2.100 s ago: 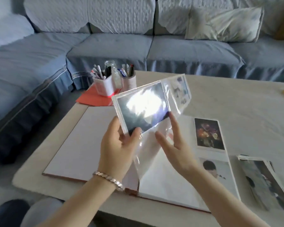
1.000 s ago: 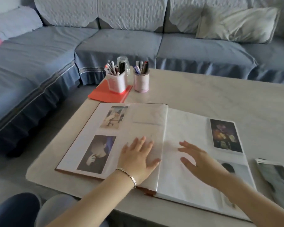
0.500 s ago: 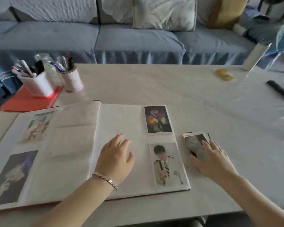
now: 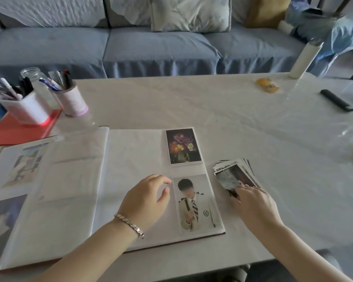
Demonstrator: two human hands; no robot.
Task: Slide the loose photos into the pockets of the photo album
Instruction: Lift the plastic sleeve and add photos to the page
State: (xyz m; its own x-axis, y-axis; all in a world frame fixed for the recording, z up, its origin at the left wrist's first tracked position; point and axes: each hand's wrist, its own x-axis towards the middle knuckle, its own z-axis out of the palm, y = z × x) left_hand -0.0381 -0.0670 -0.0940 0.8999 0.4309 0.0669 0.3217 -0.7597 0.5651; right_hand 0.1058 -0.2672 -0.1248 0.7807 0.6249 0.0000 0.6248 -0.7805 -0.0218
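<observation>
My right hand [image 4: 253, 206] curls over the near end of the loose photos [image 4: 232, 174], which are stacked on the table [image 4: 253, 129] just right of the album [image 4: 130, 155]. Their long axis slants far-left to near-right. I cannot tell whether my fingers pinch one. My left hand [image 4: 145, 200] rests on the page, fingers loose and apart.

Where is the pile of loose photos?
In the head view, the pile of photos lies on the table just right of the open album, with the right hand touching its near edge.
</observation>
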